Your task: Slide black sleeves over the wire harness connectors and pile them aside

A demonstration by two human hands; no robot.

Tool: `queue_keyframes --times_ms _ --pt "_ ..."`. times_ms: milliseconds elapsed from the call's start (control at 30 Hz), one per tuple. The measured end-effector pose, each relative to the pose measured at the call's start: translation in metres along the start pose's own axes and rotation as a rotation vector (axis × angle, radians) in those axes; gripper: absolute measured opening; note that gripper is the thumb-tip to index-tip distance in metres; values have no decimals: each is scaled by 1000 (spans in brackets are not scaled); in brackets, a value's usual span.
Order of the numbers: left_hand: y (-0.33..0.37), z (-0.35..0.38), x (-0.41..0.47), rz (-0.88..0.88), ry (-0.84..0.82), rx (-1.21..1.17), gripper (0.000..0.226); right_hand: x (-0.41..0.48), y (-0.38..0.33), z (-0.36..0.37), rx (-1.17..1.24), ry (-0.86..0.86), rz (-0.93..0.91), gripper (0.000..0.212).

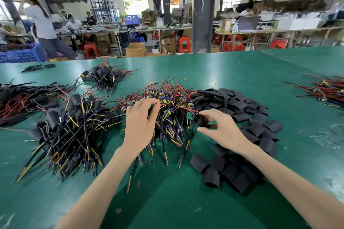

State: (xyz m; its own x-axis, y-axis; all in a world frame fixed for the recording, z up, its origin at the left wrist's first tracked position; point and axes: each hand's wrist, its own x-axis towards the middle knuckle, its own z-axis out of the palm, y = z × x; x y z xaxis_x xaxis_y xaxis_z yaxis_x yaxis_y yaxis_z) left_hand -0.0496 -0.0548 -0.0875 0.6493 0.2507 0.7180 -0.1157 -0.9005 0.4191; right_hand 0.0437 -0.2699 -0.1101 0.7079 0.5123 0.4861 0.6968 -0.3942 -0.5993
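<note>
A red-wired harness point(154, 107) on top of the unsleeved harness pile point(167, 119) is pinched by the fingers of the left hand point(141, 124). One black sleeve point(202, 121) is gripped between thumb and fingers of the right hand point(223, 128), just beside that pile. Loose sleeves point(247, 117) are heaped to the right on the green table point(204, 72). Sleeved harnesses point(70, 126) are piled to the left.

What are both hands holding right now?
Left hand: closed, pinching a wire harness.
Right hand: closed, pinching a black sleeve.
</note>
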Motion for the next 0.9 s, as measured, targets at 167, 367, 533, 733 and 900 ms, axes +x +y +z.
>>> queue_keyframes --times_ms 167,367,533,733,900 --pt "0 1 -2 25 -18 31 13 1 -1 -1 58 42 45 40" --pt "-1 4 -2 95 -34 39 13 4 4 0 165 74 157 41" --pt "0 3 -3 109 -40 14 18 7 6 -3 219 70 209 37" --pt "7 2 -6 175 -118 70 22 1 1 -4 -30 37 -101 41" --pt "16 11 -14 292 -270 97 29 -2 -6 4 -309 10 -304 43"
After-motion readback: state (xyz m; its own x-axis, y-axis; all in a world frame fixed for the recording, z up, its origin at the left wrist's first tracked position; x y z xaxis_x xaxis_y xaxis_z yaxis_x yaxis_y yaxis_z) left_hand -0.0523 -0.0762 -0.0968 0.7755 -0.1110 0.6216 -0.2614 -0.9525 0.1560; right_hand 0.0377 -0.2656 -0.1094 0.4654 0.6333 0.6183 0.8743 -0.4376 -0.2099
